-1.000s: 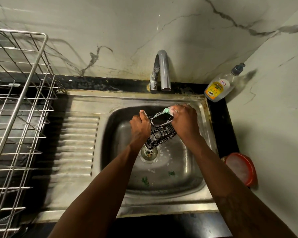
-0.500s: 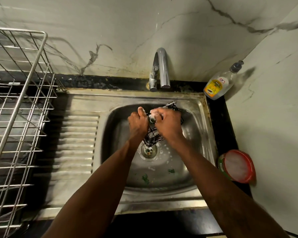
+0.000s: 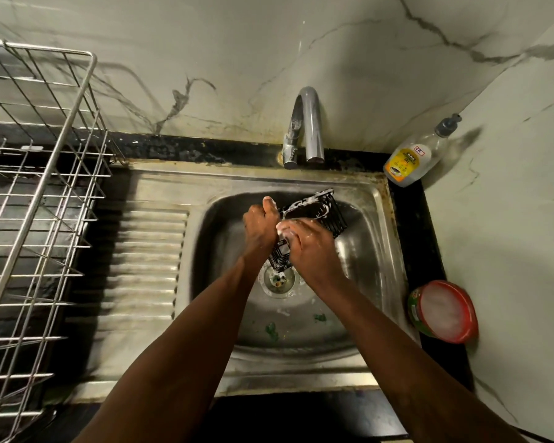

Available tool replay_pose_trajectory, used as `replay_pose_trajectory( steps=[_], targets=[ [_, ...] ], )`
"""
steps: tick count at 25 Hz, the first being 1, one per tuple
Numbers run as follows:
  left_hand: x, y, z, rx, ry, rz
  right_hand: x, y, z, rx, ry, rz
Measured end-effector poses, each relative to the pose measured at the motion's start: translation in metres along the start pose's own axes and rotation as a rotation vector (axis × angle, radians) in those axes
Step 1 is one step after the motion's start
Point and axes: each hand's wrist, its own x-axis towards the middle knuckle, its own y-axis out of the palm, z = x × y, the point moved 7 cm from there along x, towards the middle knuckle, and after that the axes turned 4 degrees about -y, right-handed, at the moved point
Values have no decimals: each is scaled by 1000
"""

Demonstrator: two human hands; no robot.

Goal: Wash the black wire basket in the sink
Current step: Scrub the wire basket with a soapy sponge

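**Scrubbing step in hand, rinse yet to come**

Head view: the basket is held tilted in the sink, just above the drain. Its lower end is nearest the drain and its foamy top rim points away toward the tap. The left hand, up and left of the drain, grips the basket's near edge with its fingers curled round the wire. The right hand, up and right of the drain, curls its fingers over a small pale pad and presses it on the wires. The pad is too blurred to name further.

Foam on the wires and no water visible at the tap suggest the soaping stage. The next move likely calls for turning the basket to reach unscrubbed sides while the left grip stays firm on slippery wire.
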Motion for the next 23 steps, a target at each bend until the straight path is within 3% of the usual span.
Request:
replay_pose_trajectory(
  steps=[4, 7, 9, 11, 15, 17, 20, 23],
  targets=[
    [7, -3, 2, -80, -52, -9, 6, 7, 5, -48, 114, 38],
    [13, -2, 8, -149, -141, -40, -23, -3, 3, -101, -2, 104],
    [22, 7, 11, -116, -176, 78, -24, -12, 7, -132, -68, 57],
    [29, 16, 21, -197, -217, 167, 2, -9, 12, -68, 16, 60],
    [7, 11, 43, -530, -358, 204, 43, 26, 25, -176, 19, 311],
    [8, 10, 56, -523, -310, 271, 32, 29, 29, -218, 31, 353],
    [24, 20, 78, -399, -292, 378, -1, 16, 36, -214, -99, 330],
    [17, 12, 54, -203, -192, 242, -16, -3, 21, -164, -129, 262]
  ],
)
